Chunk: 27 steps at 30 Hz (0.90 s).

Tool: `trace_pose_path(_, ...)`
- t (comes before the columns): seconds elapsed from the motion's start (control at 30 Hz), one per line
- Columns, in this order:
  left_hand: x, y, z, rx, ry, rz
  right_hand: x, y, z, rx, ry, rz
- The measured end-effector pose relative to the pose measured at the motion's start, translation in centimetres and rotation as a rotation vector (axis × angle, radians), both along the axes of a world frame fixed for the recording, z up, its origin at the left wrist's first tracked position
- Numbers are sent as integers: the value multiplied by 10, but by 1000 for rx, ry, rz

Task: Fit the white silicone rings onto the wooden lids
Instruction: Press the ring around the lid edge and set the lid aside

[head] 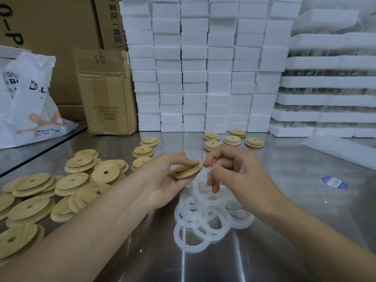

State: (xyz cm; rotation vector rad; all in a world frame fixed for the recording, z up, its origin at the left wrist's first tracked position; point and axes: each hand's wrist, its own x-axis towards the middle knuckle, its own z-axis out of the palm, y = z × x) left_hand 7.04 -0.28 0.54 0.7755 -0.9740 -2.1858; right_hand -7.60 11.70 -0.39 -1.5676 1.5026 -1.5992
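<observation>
Now left grip holds lid, right grip ring.

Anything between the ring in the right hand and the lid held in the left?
Nothing visible. The right hand pinches the white ring just beside the wooden lid in the left hand; the rim facing it is bare. Left fingertips hold its far side.

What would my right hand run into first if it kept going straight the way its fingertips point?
Most likely the wooden lid gripped in your left hand: the right hand, pinching a white silicone ring, points left at the lid's rim, nearly touching it, though depth is unclear.
</observation>
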Motion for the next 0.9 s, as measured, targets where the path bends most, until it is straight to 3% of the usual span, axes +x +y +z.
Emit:
trace_pose_path(0.1, -5, 6, -3, -90, -31, -58, 0, -1, -1, 29, -10, 10)
trace_pose_path(0.37, -7, 7, -9, -73, 33, -143, -3, -4, 0, 9, -35, -153)
trace_pose_path(0.57, -7, 10, -12, -314, 44, -310, -7, -5, -3, 11, 109, -264)
trace_pose_path(0.77, -10, 15, -18, -627, -113, -225, -14, -5, -2, -50, -3, -204)
trace_pose_path(0.9, -11, 17, -20, -728, -170, -218, -17, -8, -3, -55, -8, -212)
